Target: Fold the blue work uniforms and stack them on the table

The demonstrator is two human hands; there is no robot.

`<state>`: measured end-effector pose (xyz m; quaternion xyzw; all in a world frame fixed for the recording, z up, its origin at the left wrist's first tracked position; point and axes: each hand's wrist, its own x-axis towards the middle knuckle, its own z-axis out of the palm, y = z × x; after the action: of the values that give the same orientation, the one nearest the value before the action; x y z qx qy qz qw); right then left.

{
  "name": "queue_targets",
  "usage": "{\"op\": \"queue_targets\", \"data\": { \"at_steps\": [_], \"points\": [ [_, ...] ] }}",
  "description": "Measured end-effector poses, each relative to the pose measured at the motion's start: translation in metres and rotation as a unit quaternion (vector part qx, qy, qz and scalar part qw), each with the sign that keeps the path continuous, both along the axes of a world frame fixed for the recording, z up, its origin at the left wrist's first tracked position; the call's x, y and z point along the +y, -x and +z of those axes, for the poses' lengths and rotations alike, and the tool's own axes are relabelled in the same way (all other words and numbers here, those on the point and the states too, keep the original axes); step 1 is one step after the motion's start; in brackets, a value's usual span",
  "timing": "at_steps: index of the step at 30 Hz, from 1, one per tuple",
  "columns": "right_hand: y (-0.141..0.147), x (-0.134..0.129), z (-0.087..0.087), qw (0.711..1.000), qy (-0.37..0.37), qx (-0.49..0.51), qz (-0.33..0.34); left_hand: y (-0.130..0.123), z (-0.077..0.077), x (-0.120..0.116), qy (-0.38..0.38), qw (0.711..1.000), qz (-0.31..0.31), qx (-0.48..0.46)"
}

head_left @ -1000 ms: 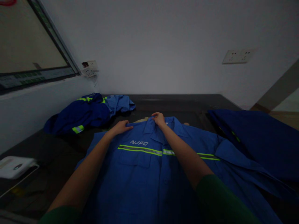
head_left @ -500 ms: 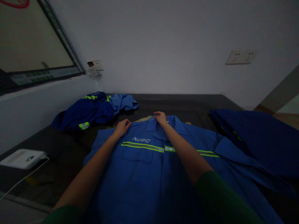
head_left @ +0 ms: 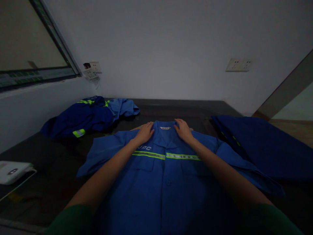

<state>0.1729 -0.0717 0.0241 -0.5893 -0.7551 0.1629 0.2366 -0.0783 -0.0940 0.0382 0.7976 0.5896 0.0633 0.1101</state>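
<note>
A blue work shirt [head_left: 149, 179] with yellow-green and silver stripes lies front up on the dark table, its collar at the far end. My left hand [head_left: 145, 132] rests on the left side of the collar, fingers extended over the cloth. On the collar's right side lies my right hand [head_left: 183, 130], its fingers spread. Between the hands the collar is open and a white label [head_left: 165, 128] shows inside. Part of the chest lettering is hidden by my left arm.
Crumpled blue clothes [head_left: 83, 117] lie at the back left. Dark blue folded cloth [head_left: 266, 147] covers the right side of the table [head_left: 181, 106]. A white device [head_left: 14, 171] with a cable sits at the left edge. A wall stands behind.
My left hand has moved right from the shoulder to the collar. My right hand has shifted to the collar's right side. The collar now lies open, and the left sleeve is spread out more.
</note>
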Motion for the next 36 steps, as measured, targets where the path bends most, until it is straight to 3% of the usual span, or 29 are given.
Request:
{"op": "queue_targets", "data": {
  "at_steps": [3,8,20,24,28,31,34,36],
  "points": [
    [-0.026,-0.022,-0.007,0.994,0.057,-0.087,0.029,-0.024,-0.014,0.004,0.02,1.0,-0.012,0.009],
    [-0.034,-0.039,-0.016,0.981,0.099,-0.155,0.065,-0.026,-0.024,0.006,0.057,0.997,-0.03,0.048],
    [-0.037,0.006,-0.023,0.979,0.105,-0.156,0.076,-0.026,-0.035,0.047,0.082,0.994,-0.014,0.072],
    [-0.033,0.006,-0.016,0.984,0.085,-0.143,0.067,-0.028,-0.035,0.046,0.051,0.997,-0.021,0.061],
    [-0.046,-0.014,0.006,0.99,0.026,-0.126,0.056,-0.026,-0.02,0.026,0.037,0.999,-0.032,0.019],
    [-0.087,-0.045,0.03,0.989,-0.009,-0.127,0.07,0.01,0.001,0.008,0.032,0.999,-0.032,-0.014],
    [-0.149,-0.084,0.045,0.983,0.017,-0.171,0.068,0.088,0.022,-0.013,0.006,1.0,0.016,-0.006],
    [-0.186,-0.105,0.046,0.976,0.054,-0.202,0.057,0.15,0.033,-0.031,0.008,0.991,0.121,0.051]
  ]
}}
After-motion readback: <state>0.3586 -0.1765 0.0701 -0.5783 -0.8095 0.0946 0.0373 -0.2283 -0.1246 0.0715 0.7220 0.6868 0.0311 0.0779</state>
